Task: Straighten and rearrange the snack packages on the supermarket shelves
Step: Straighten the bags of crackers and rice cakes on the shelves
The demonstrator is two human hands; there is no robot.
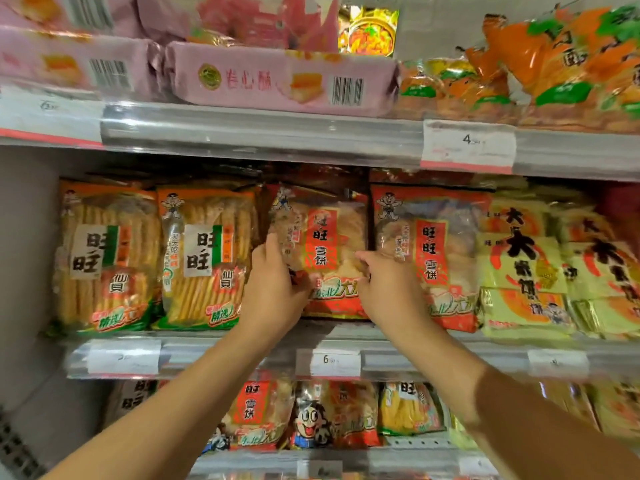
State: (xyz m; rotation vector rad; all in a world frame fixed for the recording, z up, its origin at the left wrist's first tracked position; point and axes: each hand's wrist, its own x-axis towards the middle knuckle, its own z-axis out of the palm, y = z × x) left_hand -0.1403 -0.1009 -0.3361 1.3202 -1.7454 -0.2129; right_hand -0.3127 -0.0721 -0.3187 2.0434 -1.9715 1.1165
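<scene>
Your left hand (273, 282) grips the lower left edge of the red rice cracker bag (325, 251), fingers curled round it; your right hand (388, 289) pinches its lower right edge; the bag stands upright on the middle shelf (242, 355), between an orange cracker bag (207, 258) on its left and a matching red bag (429, 258) on its right.

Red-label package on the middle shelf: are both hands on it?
Yes, the left hand grips its left edge and the right hand its right edge, package.
</scene>
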